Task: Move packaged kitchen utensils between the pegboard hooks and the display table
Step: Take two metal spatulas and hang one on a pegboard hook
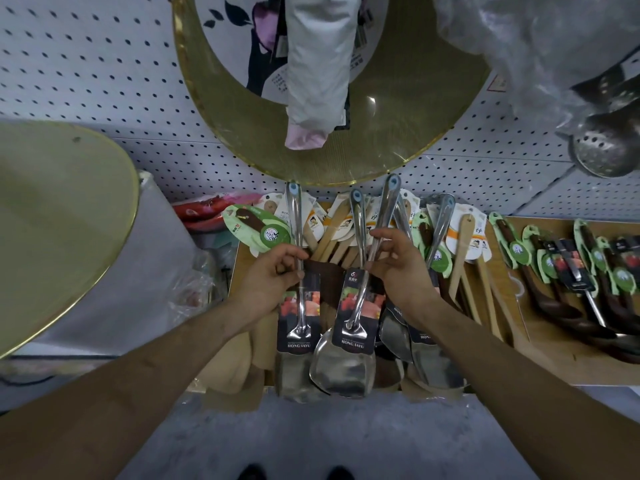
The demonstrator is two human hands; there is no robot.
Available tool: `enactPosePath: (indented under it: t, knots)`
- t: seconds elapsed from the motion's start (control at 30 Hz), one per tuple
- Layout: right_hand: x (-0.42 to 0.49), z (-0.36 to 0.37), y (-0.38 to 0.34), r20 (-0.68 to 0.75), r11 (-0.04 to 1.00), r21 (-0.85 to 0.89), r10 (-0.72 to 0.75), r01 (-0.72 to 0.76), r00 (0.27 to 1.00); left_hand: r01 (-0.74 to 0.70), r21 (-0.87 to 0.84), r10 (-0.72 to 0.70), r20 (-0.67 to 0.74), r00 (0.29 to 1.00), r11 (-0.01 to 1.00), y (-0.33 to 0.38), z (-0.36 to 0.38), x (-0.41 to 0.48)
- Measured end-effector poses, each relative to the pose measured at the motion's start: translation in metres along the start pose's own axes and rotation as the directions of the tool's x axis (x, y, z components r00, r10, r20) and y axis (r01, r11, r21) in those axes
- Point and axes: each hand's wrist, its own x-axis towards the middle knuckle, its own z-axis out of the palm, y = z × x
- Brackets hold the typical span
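Both grips are closed on steel handles: the left grip [273, 271] has its fingers curled round the thin shaft of a carded steel spatula [299, 306], and the right grip [398, 265] pinches the handle of another steel utensil [384, 216] between thumb and fingers. That handle slants up towards the wall with its blue hanging eye at the top.

Behind everything runs the white pegboard [104, 98]. A big round gold-rimmed mesh screen [398, 133] hangs against it in the middle. A second gold-rimmed round [52, 220] fills the left side, nearer the person. At upper right is a bundle of clear plastic wrap [519, 46], with a perforated steel skimmer [602, 150] below it.

Under the pegboard stands the wooden counter [554, 358], heaped with packaged utensils. The left-held spatula lies on the heap near the front, its blade past the counter's near edge. Just beside it, between the two grips, lies a second carded spatula [356, 317], its broad blade also reaching over the edge. Pale wooden turners [464, 258] with white cards lie behind and to the right of the grips. Further right lies a row of dark wooden spoons [606, 282] on green cards. A green-carded one [259, 232] sits just above the left grip.
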Motion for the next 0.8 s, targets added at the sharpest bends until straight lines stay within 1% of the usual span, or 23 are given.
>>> enactPosePath:
  t: [0.13,0.3,0.4,0.53,0.73,0.8]
  knots:
    - [-0.016,-0.001,-0.001,0.029,0.999,0.029,-0.036,0.035,0.999,0.022,-0.006,-0.022,0.074,0.997,1.000,0.004,-0.011,-0.013]
    - [-0.052,-0.007,-0.006,0.070,1.000,0.012,-0.024,0.023,0.997,0.033,-0.043,-0.025,0.174,0.984,0.999,0.020,-0.023,-0.040]
    - [-0.094,-0.011,-0.022,0.108,1.000,-0.023,-0.012,0.015,0.994,0.029,-0.010,-0.026,0.186,0.982,1.000,0.041,-0.036,-0.069]
    - [-0.147,-0.014,-0.059,0.159,0.995,-0.100,-0.001,0.017,0.987,-0.051,0.103,0.027,0.225,0.974,0.993,0.085,-0.053,-0.116]
    - [-0.219,-0.015,-0.129,0.185,0.979,-0.139,-0.123,0.150,0.975,-0.187,0.143,0.138,0.297,0.945,0.972,0.164,-0.074,-0.173]
    - [-0.241,-0.014,-0.150,0.171,0.965,-0.166,-0.174,0.203,0.970,-0.232,0.154,0.177,0.306,0.936,0.960,0.184,-0.080,-0.193]
